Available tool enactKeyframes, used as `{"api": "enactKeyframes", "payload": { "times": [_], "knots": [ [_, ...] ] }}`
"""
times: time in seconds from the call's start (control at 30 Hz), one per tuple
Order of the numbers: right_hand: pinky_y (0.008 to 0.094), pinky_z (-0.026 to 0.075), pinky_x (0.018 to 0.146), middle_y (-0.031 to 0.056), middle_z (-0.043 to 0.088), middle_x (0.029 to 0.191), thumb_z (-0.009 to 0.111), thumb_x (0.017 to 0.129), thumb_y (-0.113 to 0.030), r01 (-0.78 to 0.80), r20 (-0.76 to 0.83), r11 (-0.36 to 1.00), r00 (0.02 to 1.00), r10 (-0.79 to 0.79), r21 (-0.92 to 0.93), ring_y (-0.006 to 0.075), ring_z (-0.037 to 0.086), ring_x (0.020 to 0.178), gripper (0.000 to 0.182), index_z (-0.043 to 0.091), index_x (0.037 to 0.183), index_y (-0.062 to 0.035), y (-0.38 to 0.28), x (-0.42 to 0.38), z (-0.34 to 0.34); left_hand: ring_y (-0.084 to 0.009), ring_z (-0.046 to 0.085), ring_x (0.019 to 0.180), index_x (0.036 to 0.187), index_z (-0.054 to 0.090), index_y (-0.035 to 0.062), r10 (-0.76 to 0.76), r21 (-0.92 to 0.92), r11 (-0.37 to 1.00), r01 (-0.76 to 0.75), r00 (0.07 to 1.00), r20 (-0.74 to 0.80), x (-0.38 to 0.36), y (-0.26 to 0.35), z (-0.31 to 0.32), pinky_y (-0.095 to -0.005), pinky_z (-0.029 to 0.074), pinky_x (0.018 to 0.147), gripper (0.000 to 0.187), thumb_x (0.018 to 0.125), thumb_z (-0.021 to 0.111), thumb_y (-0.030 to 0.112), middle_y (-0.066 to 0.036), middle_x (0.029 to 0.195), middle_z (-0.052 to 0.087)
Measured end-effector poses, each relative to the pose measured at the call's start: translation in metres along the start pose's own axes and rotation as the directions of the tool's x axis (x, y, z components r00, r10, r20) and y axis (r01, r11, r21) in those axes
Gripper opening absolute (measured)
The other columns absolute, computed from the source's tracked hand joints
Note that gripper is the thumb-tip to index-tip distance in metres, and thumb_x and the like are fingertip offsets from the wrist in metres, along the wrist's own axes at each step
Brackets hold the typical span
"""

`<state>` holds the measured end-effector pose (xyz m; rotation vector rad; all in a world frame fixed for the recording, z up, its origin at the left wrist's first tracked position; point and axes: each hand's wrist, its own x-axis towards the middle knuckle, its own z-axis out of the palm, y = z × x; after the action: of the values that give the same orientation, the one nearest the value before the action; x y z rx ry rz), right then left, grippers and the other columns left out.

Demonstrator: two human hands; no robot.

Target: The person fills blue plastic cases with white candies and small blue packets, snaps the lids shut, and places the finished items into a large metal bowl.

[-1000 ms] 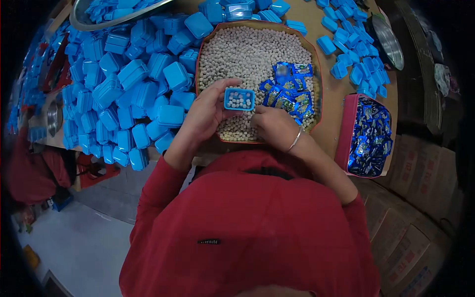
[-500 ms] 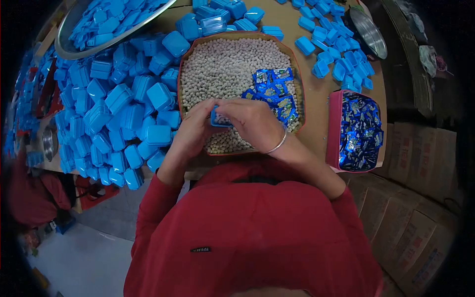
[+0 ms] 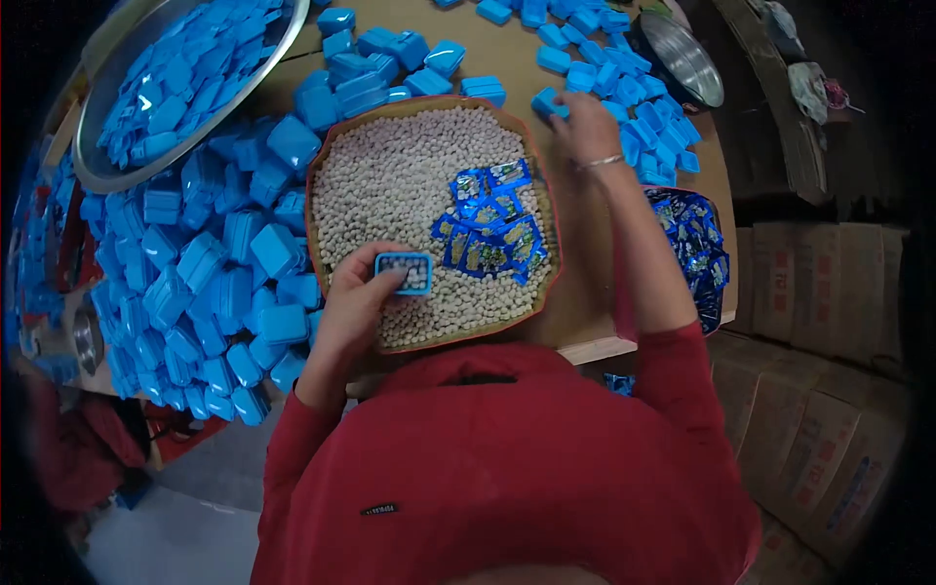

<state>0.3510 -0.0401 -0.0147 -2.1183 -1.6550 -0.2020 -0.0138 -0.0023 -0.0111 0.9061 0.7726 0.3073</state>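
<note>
My left hand (image 3: 356,307) bent at the wrist, grasping a filled blue box (image 3: 405,272) over the pellet tray (image 3: 322,166), right hand (image 3: 588,125) outstretched, apparently pinching a blue lid (image 3: 546,102) beyond the tray.

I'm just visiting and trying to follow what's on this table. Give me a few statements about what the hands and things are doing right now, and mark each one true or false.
1. The left hand holds a small blue box filled with pale balls. True.
2. The right hand rests inside the tray of balls. False: it reaches beyond the tray to the loose blue lids.
3. Blue sachets lie on top of the balls in the tray. True.
4. The big metal bowl is full of balls. False: it holds blue boxes.
</note>
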Motion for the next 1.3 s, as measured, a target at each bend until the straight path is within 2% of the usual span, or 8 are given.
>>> {"api": "enactKeyframes", "payload": {
  "times": [0.3,0.4,0.43,0.5,0.7,0.83,0.97,1.3],
  "knots": [
    [0.0459,0.048,0.071,0.0192,0.055,0.095,0.069,0.067,-0.026,0.123,0.023,0.976,0.992,-0.121,-0.178,0.0389,0.055,0.089,0.044,0.058,0.102,-0.0015,-0.009,0.004,-0.001,-0.0145,0.059,0.102,0.125,0.050,0.0018,0.126,-0.071,0.990,-0.118,0.985,0.121,-0.002,0.009,-0.013,-0.0292,0.050,0.087,0.052,0.076,0.061,-0.008,-0.006,0.113,0.059],
    [0.0390,0.050,0.070,0.0154,0.058,0.094,0.071,0.070,-0.024,-0.079,0.157,0.997,0.984,0.078,-0.001,0.0304,0.060,0.086,0.044,0.059,0.105,0.0002,-0.031,-0.016,-0.023,-0.0139,0.059,0.102,0.127,0.049,0.0020,0.090,-0.082,0.993,-0.080,0.987,0.132,0.001,0.009,-0.013,-0.0268,0.048,0.089,0.060,0.070,0.062,-0.013,-0.006,0.113,0.059],
    [0.0308,0.050,0.069,0.0089,0.061,0.098,0.071,0.076,-0.019,-0.372,0.357,0.785,0.911,0.206,0.496,0.0173,0.061,0.088,0.042,0.059,0.110,0.0010,-0.030,-0.023,-0.028,-0.0138,0.059,0.103,0.127,0.049,0.0020,0.087,-0.076,0.994,-0.077,0.986,0.140,0.001,0.008,-0.011,-0.0268,0.048,0.089,0.060,0.070,0.062,-0.012,-0.006,0.113,0.059],
    [0.0263,0.049,0.074,0.0042,0.061,0.103,0.069,0.079,-0.013,-0.462,0.471,0.486,0.875,0.114,0.742,0.0093,0.058,0.093,0.040,0.058,0.115,0.0006,-0.042,-0.030,-0.038,-0.0133,0.059,0.103,0.127,0.049,0.0016,0.089,-0.060,0.995,-0.083,0.990,0.107,0.001,0.008,-0.007,-0.0267,0.048,0.090,0.060,0.070,0.061,-0.013,-0.006,0.113,0.060],
    [0.0293,0.046,0.089,0.0028,0.053,0.109,0.069,0.077,-0.010,-0.350,0.374,0.155,0.912,-0.166,0.924,0.0127,0.053,0.102,0.056,0.047,0.128,-0.0067,-0.152,-0.069,-0.030,-0.0104,0.059,0.098,0.124,0.050,0.0027,0.152,-0.057,0.988,-0.144,0.974,0.167,-0.002,-0.002,0.005,-0.0249,0.049,0.083,0.052,0.074,0.062,-0.009,-0.003,0.110,0.060],
    [0.0365,0.045,0.088,0.0132,0.055,0.106,0.067,0.067,-0.003,0.060,0.086,0.573,0.971,-0.224,0.817,0.0297,0.056,0.101,0.041,0.057,0.107,-0.0053,-0.175,-0.077,-0.029,-0.0116,0.059,0.098,0.124,0.049,0.0020,0.226,-0.071,0.973,-0.219,0.968,0.106,-0.012,0.007,0.009,-0.0261,0.051,0.082,0.051,0.076,0.064,-0.006,-0.005,0.109,0.059],
    [0.0395,0.044,0.084,0.0110,0.058,0.110,0.070,0.066,-0.005,0.280,0.000,0.735,0.934,-0.356,0.618,0.0304,0.056,0.098,0.032,0.062,0.097,-0.0082,-0.173,-0.077,-0.044,-0.0120,0.059,0.099,0.123,0.049,0.0011,0.268,-0.031,0.963,-0.266,0.958,0.103,-0.021,0.019,0.012,-0.0269,0.051,0.083,0.050,0.076,0.066,-0.005,-0.006,0.108,0.059],
    [0.0407,0.043,0.082,0.0075,0.059,0.111,0.072,0.065,-0.007,0.547,-0.198,0.760,0.837,-0.511,0.350,0.0242,0.058,0.096,0.023,0.067,0.087,-0.0098,-0.182,-0.077,-0.060,-0.0125,0.058,0.099,0.122,0.050,0.0004,0.444,0.092,0.884,-0.458,0.885,0.140,-0.043,0.034,0.026,-0.0278,0.048,0.085,0.048,0.078,0.068,-0.003,-0.007,0.110,0.060]
  ]
}}
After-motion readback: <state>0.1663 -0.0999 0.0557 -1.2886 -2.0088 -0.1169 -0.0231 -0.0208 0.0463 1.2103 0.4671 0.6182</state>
